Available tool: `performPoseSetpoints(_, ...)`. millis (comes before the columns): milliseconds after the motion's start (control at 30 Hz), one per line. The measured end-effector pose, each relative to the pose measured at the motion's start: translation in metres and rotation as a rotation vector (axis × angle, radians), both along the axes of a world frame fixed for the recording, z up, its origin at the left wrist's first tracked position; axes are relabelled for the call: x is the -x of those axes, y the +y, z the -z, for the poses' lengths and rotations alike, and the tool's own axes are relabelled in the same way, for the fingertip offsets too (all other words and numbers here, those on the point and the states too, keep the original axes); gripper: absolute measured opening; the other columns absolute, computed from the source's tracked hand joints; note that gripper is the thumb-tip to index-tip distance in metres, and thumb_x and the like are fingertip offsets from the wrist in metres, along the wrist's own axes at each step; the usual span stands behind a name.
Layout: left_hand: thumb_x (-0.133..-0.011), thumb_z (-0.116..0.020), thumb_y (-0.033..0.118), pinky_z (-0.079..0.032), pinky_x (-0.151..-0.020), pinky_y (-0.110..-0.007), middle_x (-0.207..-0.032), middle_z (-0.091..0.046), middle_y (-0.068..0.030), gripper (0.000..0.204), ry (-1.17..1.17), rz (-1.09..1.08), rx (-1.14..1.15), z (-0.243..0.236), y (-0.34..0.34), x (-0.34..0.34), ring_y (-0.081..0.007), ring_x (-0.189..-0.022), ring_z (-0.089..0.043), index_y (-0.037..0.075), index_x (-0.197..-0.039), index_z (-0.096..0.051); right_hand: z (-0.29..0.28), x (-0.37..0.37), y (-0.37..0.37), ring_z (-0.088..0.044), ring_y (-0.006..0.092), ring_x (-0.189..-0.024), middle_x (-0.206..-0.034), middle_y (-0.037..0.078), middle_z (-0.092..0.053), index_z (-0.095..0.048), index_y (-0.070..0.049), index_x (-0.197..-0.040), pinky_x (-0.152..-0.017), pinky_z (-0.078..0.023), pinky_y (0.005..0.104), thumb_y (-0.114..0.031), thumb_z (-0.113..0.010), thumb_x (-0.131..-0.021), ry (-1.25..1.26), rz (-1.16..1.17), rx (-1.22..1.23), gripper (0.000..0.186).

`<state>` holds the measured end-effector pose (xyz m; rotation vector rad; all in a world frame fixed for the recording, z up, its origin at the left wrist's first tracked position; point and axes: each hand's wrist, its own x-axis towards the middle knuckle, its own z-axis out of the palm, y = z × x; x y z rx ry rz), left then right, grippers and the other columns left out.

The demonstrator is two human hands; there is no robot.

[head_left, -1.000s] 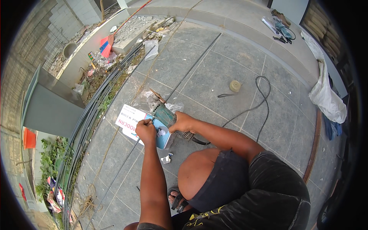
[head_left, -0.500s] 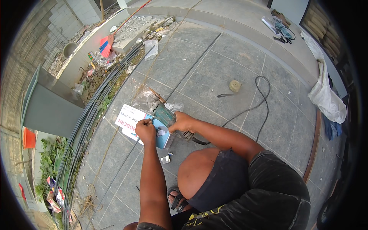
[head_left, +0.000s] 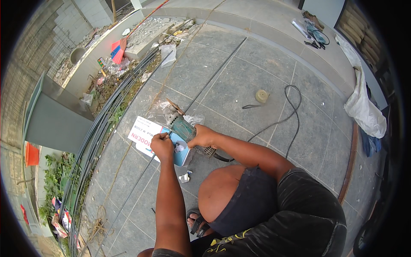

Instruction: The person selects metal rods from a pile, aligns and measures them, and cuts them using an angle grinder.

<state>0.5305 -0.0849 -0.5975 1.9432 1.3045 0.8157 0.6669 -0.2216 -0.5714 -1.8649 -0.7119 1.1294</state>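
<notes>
My right hand (head_left: 204, 137) grips the body of a teal power tool, an angle grinder (head_left: 183, 127), held low over the tiled floor. My left hand (head_left: 162, 145) is closed on a small tool pressed at the grinder's head; what it is stays too small to tell. Under both hands lies a white and blue cardboard box (head_left: 155, 141). A black power cord (head_left: 287, 112) runs from the grinder back across the tiles. Crumpled clear plastic wrap (head_left: 165, 109) lies just beyond the grinder.
A round disc (head_left: 261, 95) lies on the tiles farther out. Long steel bars (head_left: 100, 128) run along the left edge beside rubble and weeds. A white sack (head_left: 361, 109) rests at the right. A small white scrap (head_left: 185, 177) sits near my knee.
</notes>
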Motion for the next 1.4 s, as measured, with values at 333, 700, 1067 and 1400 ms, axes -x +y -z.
performPoseSetpoints(333,-0.077,-0.071,-0.001,-0.055,-0.071,-0.033,-0.083,-0.074,-0.0174,0.014,0.001,0.01,-0.014,0.0,0.0,-0.001,-0.0234,-0.072,-0.072,-0.002,-0.09,-0.076,-0.008,-0.002,-0.002,-0.064,0.0309,-0.099,-0.109,0.025,-0.065,-0.055,0.013,-0.115,-0.083,-0.052,0.036,-0.024,-0.084,-0.055,0.004,-0.01,0.005,0.076)
performPoseSetpoints(700,-0.077,-0.071,-0.001,-0.055,-0.071,-0.034,-0.083,-0.074,-0.0176,0.014,0.001,0.002,-0.024,0.002,0.002,0.001,-0.0237,-0.073,-0.072,-0.002,-0.091,-0.076,-0.01,0.001,-0.002,-0.065,0.0299,-0.1,-0.109,0.024,-0.065,-0.056,0.013,-0.116,-0.084,-0.052,0.0351,-0.023,-0.084,-0.055,-0.001,-0.002,0.006,0.076)
performPoseSetpoints(1067,-0.076,-0.067,-0.004,-0.055,-0.069,-0.036,-0.079,-0.072,-0.0193,0.011,-0.042,-0.014,-0.039,0.0,-0.001,-0.002,-0.0276,-0.069,-0.071,-0.004,-0.083,-0.074,-0.008,0.001,-0.002,-0.065,0.0301,-0.1,-0.11,0.025,-0.065,-0.056,0.014,-0.116,-0.084,-0.052,0.0355,-0.024,-0.084,-0.054,-0.017,0.003,0.001,0.077)
performPoseSetpoints(1400,-0.078,-0.071,-0.001,-0.055,-0.071,-0.034,-0.083,-0.074,-0.0183,0.014,0.006,0.001,-0.021,0.004,0.002,0.0,-0.0236,-0.073,-0.072,-0.003,-0.091,-0.076,-0.008,0.0,-0.002,-0.065,0.0302,-0.1,-0.11,0.025,-0.065,-0.057,0.013,-0.115,-0.085,-0.052,0.0355,-0.024,-0.085,-0.055,-0.005,0.002,0.005,0.076)
